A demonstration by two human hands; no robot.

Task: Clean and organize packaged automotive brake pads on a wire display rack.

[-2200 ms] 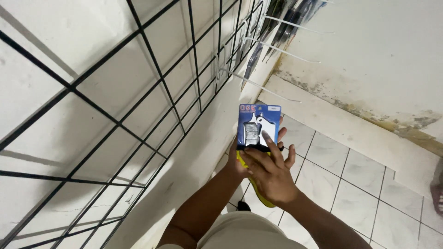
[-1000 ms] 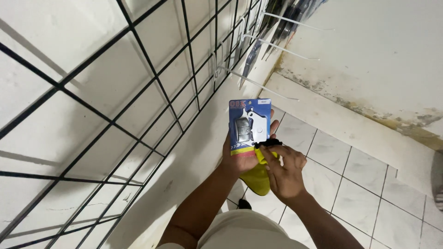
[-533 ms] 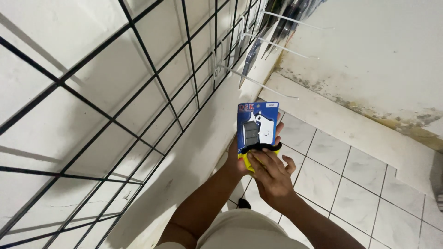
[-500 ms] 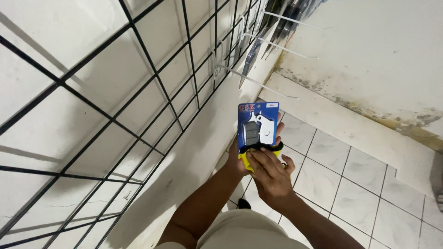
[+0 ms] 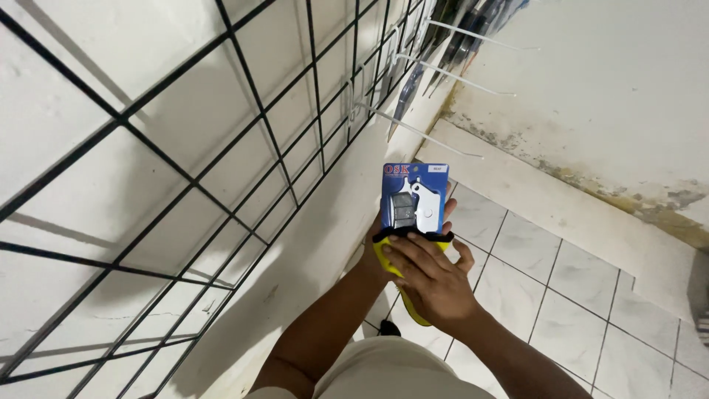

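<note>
My left hand point(image 5: 374, 247) grips a blue blister card point(image 5: 413, 198) from behind, holding it upright in front of me; the card carries a grey pad and a white part under clear plastic. My right hand point(image 5: 428, 277) presses a yellow cloth with a black edge point(image 5: 399, 255) against the lower front of the card, fingers spread over it. The cloth hangs down below my palm. Most of my left hand is hidden behind the card and cloth.
A black wire grid panel point(image 5: 244, 133) covers the white wall on my left. Long metal display hooks point(image 5: 421, 133) stick out from it above the card, with several dark packaged items point(image 5: 458, 29) hanging further up. White floor tiles point(image 5: 576, 295) lie below.
My right hand with the cloth slid from over the card's face down to its lower part, then back up a little. The card stayed upright in my left hand.
</note>
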